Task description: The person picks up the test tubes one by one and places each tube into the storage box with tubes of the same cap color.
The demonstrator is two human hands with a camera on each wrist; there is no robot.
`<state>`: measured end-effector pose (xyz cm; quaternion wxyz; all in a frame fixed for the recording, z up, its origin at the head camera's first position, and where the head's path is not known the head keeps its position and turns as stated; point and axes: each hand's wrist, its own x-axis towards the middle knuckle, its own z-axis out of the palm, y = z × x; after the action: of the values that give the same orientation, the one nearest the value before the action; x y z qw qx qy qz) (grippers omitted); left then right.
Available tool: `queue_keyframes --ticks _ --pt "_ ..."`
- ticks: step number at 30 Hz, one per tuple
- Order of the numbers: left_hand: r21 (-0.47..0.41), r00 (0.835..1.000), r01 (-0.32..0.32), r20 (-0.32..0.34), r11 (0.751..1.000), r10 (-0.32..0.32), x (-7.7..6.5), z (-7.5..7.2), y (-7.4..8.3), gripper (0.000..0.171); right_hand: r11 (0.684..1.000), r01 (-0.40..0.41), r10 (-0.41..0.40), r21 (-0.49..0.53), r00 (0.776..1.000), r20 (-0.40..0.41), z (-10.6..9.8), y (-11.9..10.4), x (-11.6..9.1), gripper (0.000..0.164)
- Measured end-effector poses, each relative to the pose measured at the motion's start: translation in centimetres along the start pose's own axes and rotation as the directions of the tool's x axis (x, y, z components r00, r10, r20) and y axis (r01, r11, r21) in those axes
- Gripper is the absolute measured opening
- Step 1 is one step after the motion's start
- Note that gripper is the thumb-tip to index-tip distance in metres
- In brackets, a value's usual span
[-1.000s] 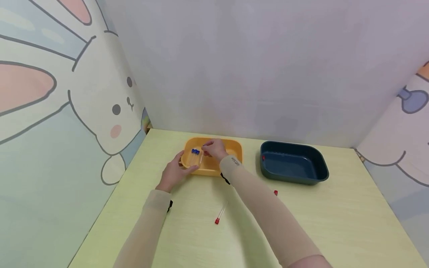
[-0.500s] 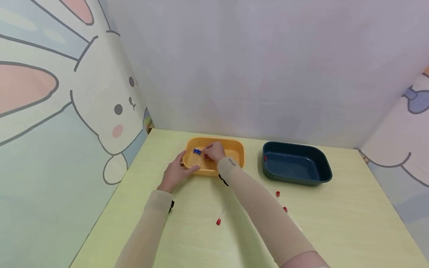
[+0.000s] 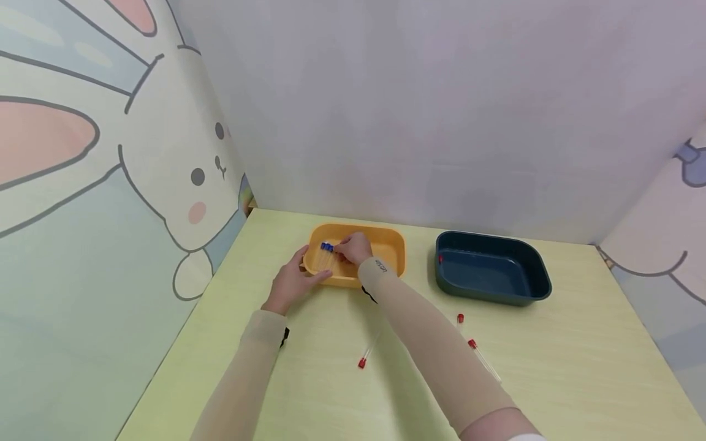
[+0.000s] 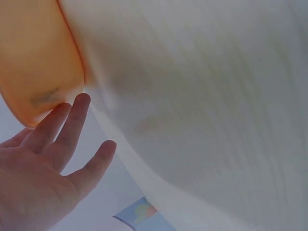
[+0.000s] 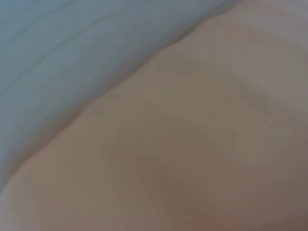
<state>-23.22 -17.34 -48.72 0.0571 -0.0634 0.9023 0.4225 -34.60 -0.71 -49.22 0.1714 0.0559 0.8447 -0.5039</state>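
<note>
In the head view, the orange tray point(image 3: 394, 251) holds several clear tubes with blue caps point(image 3: 326, 247), side by side in its left part. My left hand point(image 3: 289, 283) rests against the tray's left end, thumb along the front rim. The left wrist view shows that hand's fingers fairly straight, their tips touching the tray wall point(image 4: 43, 57). Inside the tray, my right hand point(image 3: 355, 248) pinches a blue-capped tube at its cap, beside the row; the fingers hide part of it. The right wrist view is filled by blurred skin or sleeve.
A dark blue tray point(image 3: 485, 272) stands to the right with a red cap point(image 3: 440, 259) visible inside its left wall. Red-capped tubes lie on the table: one in front point(image 3: 362, 362), others near my right forearm point(image 3: 472, 343). A wall stands behind the table.
My right hand has lowered slightly in the orange tray, and a blue cap now shows at its fingertips beside the row. My left hand stays at the tray's end. The view has shifted a little.
</note>
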Motion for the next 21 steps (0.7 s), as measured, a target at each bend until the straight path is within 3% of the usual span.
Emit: queue_keyframes --ticks 21 --pt "0.029 1.0 0.008 -0.009 1.0 -0.008 0.1 0.08 -0.1 0.11 0.998 0.039 -0.04 0.053 0.999 0.03 -0.59 0.29 -0.37 0.021"
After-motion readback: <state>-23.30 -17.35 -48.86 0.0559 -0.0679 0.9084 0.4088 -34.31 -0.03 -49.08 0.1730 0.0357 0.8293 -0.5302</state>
